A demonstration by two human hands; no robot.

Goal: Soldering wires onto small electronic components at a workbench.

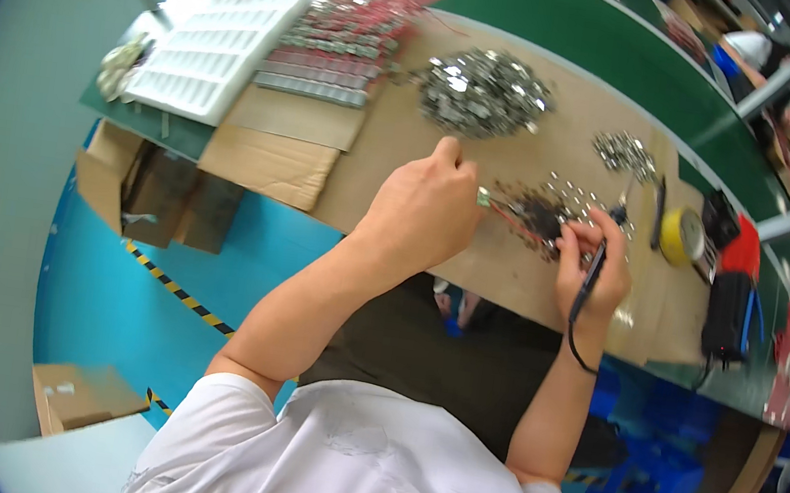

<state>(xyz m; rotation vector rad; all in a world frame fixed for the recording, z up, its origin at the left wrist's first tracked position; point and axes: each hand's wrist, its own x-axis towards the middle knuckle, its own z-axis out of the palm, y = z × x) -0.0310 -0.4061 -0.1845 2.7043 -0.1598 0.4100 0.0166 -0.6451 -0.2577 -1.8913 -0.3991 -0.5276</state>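
Note:
My left hand (426, 199) is closed in a fist above the brown board on the table, its back toward me. At its right edge a small green piece (483, 197) with a red wire sticks out; the fingers around it are mostly hidden. My right hand (600, 269) is wrapped round a black soldering iron (592, 279), tilted with its tip pointing away from me and its cable looping down by the wrist. Between my hands lie a dark heap of tiny parts (541, 216) and scattered small metal bits. A pile of shiny metal pieces (485, 92) sits beyond my left hand.
At the far left, a white compartment tray (218, 54) stands beside rows of metal parts with red wires (336, 49). To the right are a smaller metal pile (625, 154), a yellow tape roll (682, 236) and a black device (728, 315). Cardboard boxes (158, 190) stand below left.

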